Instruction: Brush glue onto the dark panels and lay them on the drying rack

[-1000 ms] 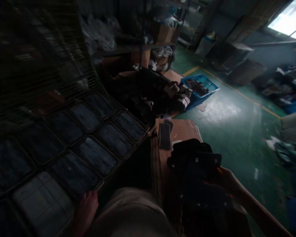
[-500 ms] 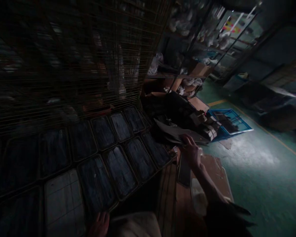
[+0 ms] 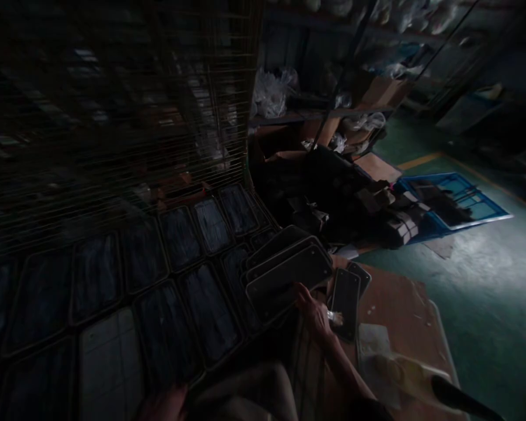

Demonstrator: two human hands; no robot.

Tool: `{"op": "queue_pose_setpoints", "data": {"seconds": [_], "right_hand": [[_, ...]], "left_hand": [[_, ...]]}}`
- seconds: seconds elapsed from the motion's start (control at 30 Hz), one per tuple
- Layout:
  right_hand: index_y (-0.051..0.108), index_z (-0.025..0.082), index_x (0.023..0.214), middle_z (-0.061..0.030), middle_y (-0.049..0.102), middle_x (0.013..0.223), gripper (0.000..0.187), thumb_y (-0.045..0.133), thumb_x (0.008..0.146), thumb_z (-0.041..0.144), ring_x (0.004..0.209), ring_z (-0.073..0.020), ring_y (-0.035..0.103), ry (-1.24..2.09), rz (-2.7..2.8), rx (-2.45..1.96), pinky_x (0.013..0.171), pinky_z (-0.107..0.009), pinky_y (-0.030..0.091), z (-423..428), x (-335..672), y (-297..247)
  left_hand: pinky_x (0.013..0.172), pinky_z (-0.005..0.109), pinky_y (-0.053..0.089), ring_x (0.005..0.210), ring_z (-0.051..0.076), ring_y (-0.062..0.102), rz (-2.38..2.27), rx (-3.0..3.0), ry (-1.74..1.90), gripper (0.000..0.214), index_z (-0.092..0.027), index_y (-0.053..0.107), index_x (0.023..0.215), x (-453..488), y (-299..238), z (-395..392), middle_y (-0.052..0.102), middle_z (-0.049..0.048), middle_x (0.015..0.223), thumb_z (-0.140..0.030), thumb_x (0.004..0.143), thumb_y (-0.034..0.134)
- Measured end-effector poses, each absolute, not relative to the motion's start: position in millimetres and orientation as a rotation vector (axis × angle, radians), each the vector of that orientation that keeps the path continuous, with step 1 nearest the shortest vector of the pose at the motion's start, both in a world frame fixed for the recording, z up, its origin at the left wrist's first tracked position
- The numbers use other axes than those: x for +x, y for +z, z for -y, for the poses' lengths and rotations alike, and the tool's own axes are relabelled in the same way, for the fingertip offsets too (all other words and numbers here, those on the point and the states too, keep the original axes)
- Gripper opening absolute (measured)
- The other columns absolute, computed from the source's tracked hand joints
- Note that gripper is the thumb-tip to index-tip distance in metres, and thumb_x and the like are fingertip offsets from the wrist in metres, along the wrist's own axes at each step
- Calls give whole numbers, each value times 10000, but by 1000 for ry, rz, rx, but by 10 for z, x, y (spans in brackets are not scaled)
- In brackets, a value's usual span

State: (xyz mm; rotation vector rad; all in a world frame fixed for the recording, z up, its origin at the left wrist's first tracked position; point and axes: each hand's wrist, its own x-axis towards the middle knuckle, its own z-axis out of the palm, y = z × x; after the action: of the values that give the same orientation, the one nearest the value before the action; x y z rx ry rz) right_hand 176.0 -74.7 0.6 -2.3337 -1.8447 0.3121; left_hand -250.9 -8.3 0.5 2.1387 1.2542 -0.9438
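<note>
My right hand [image 3: 312,313] is closed on the near edge of a small fanned stack of dark, flat panels with rounded corners [image 3: 291,278]. The stack is tilted above the right end of the dark rows. Small round marks show near the panels' corners. My left hand [image 3: 164,403], blurred and cut off by the bottom edge, is near a pale panel [image 3: 111,359]; its fingers cannot be made out. Rows of dark, wrapped-looking rectangular panels [image 3: 213,307] spread across the left and middle.
Wire mesh [image 3: 193,117] rises behind the rows. On the right, more dark panels [image 3: 345,304] lie on a cardboard surface [image 3: 394,292]. A blue crate [image 3: 482,190] stands on the green floor beyond. Shelves with plastic bags [image 3: 272,93] and boxes fill the back.
My right hand has moved left and toward me with the panels, whose broad faces now show. The left hand has shifted slightly lower. The view has turned a little.
</note>
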Motion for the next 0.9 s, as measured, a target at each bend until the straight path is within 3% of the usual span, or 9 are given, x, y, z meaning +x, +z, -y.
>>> {"op": "queue_pose_setpoints", "data": {"seconds": [0.13,0.23,0.3,0.5,0.63,0.7,0.9], "right_hand": [[512,312,1431,-57,511,1477,557,410,931,88,971,-158,713,366,1820,-2251,721,-225,592,757,1803,15],[545,327,1401,-61,492,1491,503,435,949,137,828,-151,727,329,1724,-2385,593,-217,578,827,1798,1],[560,333,1386,-53,481,1500,488,441,953,144,757,-128,720,349,1639,-2433,555,-205,564,854,1815,1],[534,321,1416,-49,455,1519,540,425,938,93,973,-171,712,432,1549,-2273,751,-247,609,706,1958,56],[554,328,1401,-47,432,1535,535,439,931,100,876,-161,725,469,1518,-2265,712,-251,616,531,2072,126],[551,312,1406,-55,434,1533,545,427,926,87,924,-161,718,473,1543,-2215,747,-248,613,471,2116,143],[576,268,1380,-61,425,1539,604,365,874,14,1005,-159,703,554,1604,-2150,819,-258,599,434,2185,149]], "left_hand": [[973,383,521,1104,263,683,-1265,2268,-331,368,-173,672,1216,-1722,208,-624,695,151,1226,-262,924,466],[991,384,515,1157,245,649,-1071,2376,221,382,-209,615,1268,-902,339,-1271,706,120,1176,-377,959,464],[991,395,511,1160,247,645,-988,2414,326,422,-202,576,1310,-376,384,-1617,698,123,1189,-417,963,474],[981,358,479,1189,294,629,-942,2475,-121,710,-104,516,1368,574,333,-1951,653,209,1280,-616,878,559],[1043,477,414,1271,389,557,-998,2531,-338,966,-64,415,1450,671,332,-1851,539,286,1409,-737,779,589],[1067,509,380,1289,398,539,-1031,2535,-377,976,-80,414,1453,648,358,-1780,536,284,1414,-741,761,606],[972,394,454,1210,338,607,-1119,2463,-416,777,-61,474,1385,541,409,-1467,591,270,1344,-602,843,607]]}}
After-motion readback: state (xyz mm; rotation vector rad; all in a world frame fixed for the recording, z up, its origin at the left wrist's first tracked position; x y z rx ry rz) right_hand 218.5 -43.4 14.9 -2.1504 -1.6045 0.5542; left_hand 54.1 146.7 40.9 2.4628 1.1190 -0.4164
